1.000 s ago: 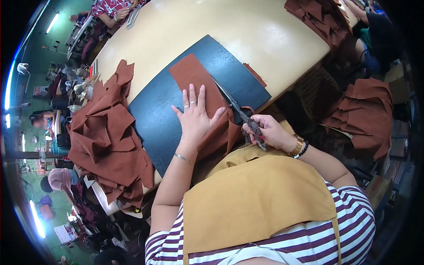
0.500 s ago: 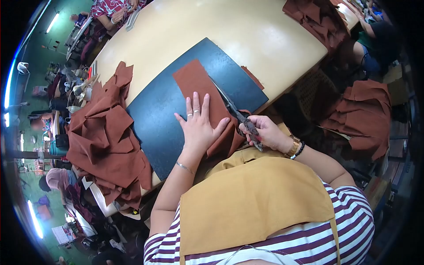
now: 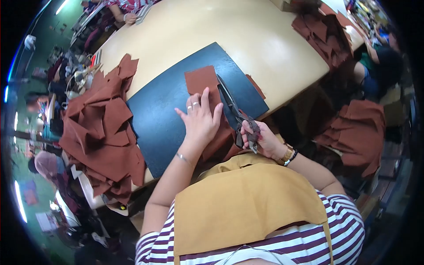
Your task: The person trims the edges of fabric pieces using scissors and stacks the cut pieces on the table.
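My left hand [image 3: 201, 119] rests with its fingers apart on a strip of reddish-brown cloth [image 3: 202, 79], near the cloth's left edge. Under the cloth lies a dark blue board [image 3: 163, 101]. My right hand [image 3: 260, 138] is closed around the cloth-wrapped handles of long scissors [image 3: 229, 96]. The scissor blades point up the board along the right edge of the cloth. The lower part of the cloth is bunched near my mustard apron [image 3: 247, 198]. A thin brown scrap [image 3: 255, 86] lies by the board's right edge.
A large pile of brown cloth [image 3: 101, 128] lies at the left of the cream table [image 3: 265, 35]. More brown cloth [image 3: 322, 39] hangs over its far right corner. Another stack [image 3: 355, 137] sits at the right. Several people are around, one [image 3: 128, 13] at the far left edge.
The cloth strip has turned and its top end has shifted right and down. My left hand has moved right, its fingers now closer together. My right hand and the scissors have tilted more upright.
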{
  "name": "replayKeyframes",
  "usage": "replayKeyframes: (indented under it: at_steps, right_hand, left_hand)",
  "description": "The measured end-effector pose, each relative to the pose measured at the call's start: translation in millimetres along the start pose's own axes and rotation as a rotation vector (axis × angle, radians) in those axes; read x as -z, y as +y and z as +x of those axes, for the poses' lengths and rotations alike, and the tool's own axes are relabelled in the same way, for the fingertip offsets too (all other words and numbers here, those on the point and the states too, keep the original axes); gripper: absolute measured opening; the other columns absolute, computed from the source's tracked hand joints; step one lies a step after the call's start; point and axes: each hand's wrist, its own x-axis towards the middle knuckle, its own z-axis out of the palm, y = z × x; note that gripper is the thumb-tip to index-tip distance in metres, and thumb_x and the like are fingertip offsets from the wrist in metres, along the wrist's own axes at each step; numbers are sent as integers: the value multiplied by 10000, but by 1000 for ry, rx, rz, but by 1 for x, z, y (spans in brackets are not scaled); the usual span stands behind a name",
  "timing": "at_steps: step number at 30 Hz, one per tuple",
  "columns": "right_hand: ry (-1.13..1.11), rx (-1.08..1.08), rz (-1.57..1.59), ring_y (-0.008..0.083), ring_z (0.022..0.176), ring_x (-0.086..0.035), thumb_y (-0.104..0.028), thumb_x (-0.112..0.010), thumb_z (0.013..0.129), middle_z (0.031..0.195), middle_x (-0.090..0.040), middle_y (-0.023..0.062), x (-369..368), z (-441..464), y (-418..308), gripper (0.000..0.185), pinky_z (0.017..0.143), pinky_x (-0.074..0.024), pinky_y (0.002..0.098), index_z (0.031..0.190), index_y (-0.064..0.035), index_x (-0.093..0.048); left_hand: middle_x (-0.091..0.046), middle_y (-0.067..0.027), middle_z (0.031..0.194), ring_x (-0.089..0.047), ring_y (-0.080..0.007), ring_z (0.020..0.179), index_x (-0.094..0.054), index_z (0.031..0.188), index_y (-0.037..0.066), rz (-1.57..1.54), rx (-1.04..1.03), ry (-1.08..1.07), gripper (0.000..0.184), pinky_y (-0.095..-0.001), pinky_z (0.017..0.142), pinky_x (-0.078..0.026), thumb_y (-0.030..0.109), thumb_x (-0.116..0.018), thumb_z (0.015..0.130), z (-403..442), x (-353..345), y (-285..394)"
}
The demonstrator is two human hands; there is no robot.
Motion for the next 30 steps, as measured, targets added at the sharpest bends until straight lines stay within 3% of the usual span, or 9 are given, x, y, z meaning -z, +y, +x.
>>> replayKeyframes:
  at_steps: [4,9,14,23,30]
  right_hand:
    - [-120,-20,-25,141,595,-577,-470,-565,910,695,-582,32,31,-11,-8,413,590,-507,294,856,-61,-557]
    - [-149,-169,-148,146,631,-587,-492,-586,885,751,-596,45,72,-36,-38,429,630,-509,294,878,-65,-547]
    - [-245,-212,-239,135,647,-584,-498,-619,861,814,-602,41,89,-36,-56,465,626,-510,286,935,-45,-544]
    - [-284,-214,-451,98,618,-575,-407,-662,855,755,-579,27,74,-17,-66,384,586,-481,243,858,-37,-559]
    - [-203,-194,-548,82,554,-559,-221,-655,852,643,-575,14,64,-18,-63,212,536,-459,220,800,-40,-556]
  left_hand:
    - [-218,-189,1509,-144,-347,1420,-323,1436,153,78,-67,116,635,-763,982,-131,478,-463,908,9,-16,-8]
    - [-193,-81,1548,-165,-302,1427,-312,1455,236,86,-333,-95,540,-678,1058,-139,274,-408,924,1,5,-52]
    - [-201,-43,1552,-187,-279,1425,-379,1423,264,97,-513,-250,567,-629,1099,-104,203,-386,859,-12,31,-87]
    - [-229,-35,1545,-194,-271,1425,-430,1386,294,86,-617,-350,590,-604,1115,-79,183,-420,806,-27,45,-96]
    - [-238,-47,1541,-196,-275,1424,-440,1377,295,80,-628,-337,587,-603,1115,-75,188,-433,800,-26,43,-97]
